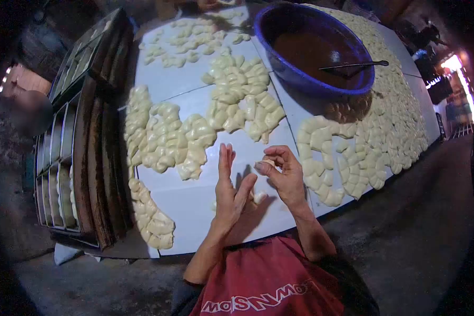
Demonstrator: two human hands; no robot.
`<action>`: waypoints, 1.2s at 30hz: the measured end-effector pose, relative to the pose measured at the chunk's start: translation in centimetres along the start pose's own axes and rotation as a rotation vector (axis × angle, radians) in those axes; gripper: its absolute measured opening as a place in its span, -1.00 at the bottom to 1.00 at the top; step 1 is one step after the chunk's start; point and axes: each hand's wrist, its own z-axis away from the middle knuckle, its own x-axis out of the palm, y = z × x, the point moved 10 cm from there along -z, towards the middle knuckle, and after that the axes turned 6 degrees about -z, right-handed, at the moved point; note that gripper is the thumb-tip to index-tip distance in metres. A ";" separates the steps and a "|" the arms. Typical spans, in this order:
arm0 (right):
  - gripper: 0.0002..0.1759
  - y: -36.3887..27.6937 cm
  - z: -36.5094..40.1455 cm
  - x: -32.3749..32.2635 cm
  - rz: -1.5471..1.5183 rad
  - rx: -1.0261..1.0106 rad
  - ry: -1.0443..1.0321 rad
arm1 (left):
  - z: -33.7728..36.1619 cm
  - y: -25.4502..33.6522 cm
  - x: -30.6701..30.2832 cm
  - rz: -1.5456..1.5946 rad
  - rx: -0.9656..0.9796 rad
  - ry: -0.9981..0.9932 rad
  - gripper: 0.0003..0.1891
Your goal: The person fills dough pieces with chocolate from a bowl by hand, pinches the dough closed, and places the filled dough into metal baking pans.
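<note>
My left hand (pixel 233 184) is held upright over the white tabletop (pixel 187 203), fingers straight and thumb apart, with nothing in it. To its right, my right hand (pixel 282 174) pinches a small piece of dough (pixel 265 163) between thumb and fingertips. Below and between the hands, another small dough piece (pixel 259 197) lies on the table, partly hidden by the left hand. Ahead of my hands spread clusters of flattened pale dough pieces (pixel 168 137), their edges touching. Another cluster of dough pieces (pixel 151 216) lies to the left near the table's front edge.
A large blue basin (pixel 321 87) with brown contents stands at the back right, a dark-handled utensil (pixel 361 65) resting across its rim. Dense dough pieces (pixel 389 137) cover the right side. Stacked wooden trays (pixel 97 174) with compartments stand at the left edge.
</note>
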 end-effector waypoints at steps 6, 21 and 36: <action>-0.75 -4.0 -1.2 -0.7 -0.799 0.132 -0.076 | -3.4 5.7 8.2 0.073 0.529 0.002 -0.10; -0.78 -13.4 -21.8 -12.5 0.407 -0.103 -0.121 | -7.3 -2.2 11.6 0.402 -0.304 -0.239 -0.34; -0.81 -11.9 -22.4 -11.4 -0.040 0.234 -0.362 | -8.4 -0.8 11.5 0.300 -0.305 -0.287 -0.52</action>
